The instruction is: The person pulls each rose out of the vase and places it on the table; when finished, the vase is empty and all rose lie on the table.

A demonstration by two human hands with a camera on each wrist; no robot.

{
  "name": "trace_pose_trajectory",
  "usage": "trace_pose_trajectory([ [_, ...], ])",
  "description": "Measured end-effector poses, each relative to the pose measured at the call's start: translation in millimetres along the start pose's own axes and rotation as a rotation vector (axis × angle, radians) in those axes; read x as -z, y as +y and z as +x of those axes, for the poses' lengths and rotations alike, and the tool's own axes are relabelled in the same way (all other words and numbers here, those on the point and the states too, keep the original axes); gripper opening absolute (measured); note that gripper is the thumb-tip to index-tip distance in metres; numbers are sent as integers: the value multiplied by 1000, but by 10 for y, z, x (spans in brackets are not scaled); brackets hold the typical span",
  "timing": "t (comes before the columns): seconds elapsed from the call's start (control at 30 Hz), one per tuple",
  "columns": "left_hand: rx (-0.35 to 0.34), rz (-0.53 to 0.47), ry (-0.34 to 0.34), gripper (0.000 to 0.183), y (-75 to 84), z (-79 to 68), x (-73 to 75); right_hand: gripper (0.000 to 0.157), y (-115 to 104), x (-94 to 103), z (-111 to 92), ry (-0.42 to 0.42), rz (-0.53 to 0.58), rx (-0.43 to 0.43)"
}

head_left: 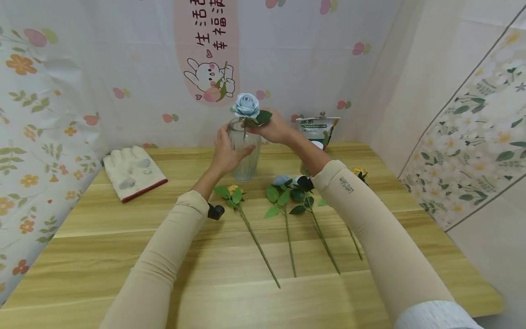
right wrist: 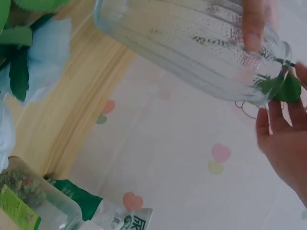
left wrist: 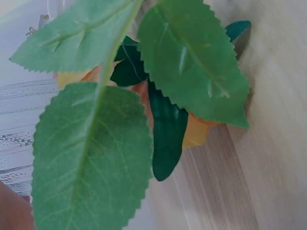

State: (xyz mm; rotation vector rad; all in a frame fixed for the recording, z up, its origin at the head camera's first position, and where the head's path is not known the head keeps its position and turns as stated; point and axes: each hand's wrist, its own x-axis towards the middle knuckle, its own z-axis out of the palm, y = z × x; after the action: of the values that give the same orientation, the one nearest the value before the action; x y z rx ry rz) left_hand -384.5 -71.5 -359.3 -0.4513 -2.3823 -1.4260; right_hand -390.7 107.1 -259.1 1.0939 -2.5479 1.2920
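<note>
A clear ribbed glass vase [head_left: 245, 167] stands upright on the table, its side held by my left hand [head_left: 226, 153] with the thumb across the front. At its mouth, my right hand [head_left: 274, 129] pinches a light blue rose [head_left: 246, 106] just below the bloom; the stem shows through the glass. In the right wrist view, the rose's leaf [right wrist: 289, 89] sits by the vase rim, against the right fingers. On the table under my forearms lie a yellow rose [head_left: 232, 189], a blue rose [head_left: 281, 180] and others, stems toward me. The yellow rose's leaves [left wrist: 91, 158] fill the left wrist view.
A white work glove [head_left: 135, 172] with a red cuff lies at the left. Behind my right forearm stand a foil pouch [head_left: 316, 128] and a clear jar [right wrist: 43, 191] of dried bits. Another yellow rose [head_left: 360, 172] lies partly behind the right sleeve. Patterned cloth [head_left: 144, 68] hangs behind the table.
</note>
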Motion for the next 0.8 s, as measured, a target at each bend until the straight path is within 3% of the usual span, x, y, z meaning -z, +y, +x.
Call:
trace_pose_trajectory([
  [0.17, 24, -11, -7, 104, 13, -7, -2, 39, -58, 8, -45, 114, 9, -4],
  [0.33, 26, 12, 11, 104, -1, -3, 11, 51, -128, 7, -76, 124, 53, 22],
  [0.47, 25, 23, 13, 103, -27, -7, 8, 43, -140, -18, -125, 128, 78, -3],
  [0.5, 27, 22, 10, 104, -30, -9, 5, 42, -144, -27, -142, 129, 152, -17],
  [0.6, 34, 19, 4, 104, -26, -24, 0, 42, -166, -43, -200, 120, 535, -42],
  [0.7, 30, 16, 6, 102, -9, -30, -2, 54, -218, -17, -291, 80, 1163, -48],
  [0.73, 25, 19, 7, 102, -1, -29, -3, 52, -233, 1, -332, 76, 1250, -37],
  [0.77, 22, 20, 9, 101, 7, -28, -3, 49, -245, 20, -375, 77, 1253, -16],
  [0.8, 20, 20, 8, 100, 12, -27, -5, 44, -257, 45, -423, 79, 1188, 4],
])
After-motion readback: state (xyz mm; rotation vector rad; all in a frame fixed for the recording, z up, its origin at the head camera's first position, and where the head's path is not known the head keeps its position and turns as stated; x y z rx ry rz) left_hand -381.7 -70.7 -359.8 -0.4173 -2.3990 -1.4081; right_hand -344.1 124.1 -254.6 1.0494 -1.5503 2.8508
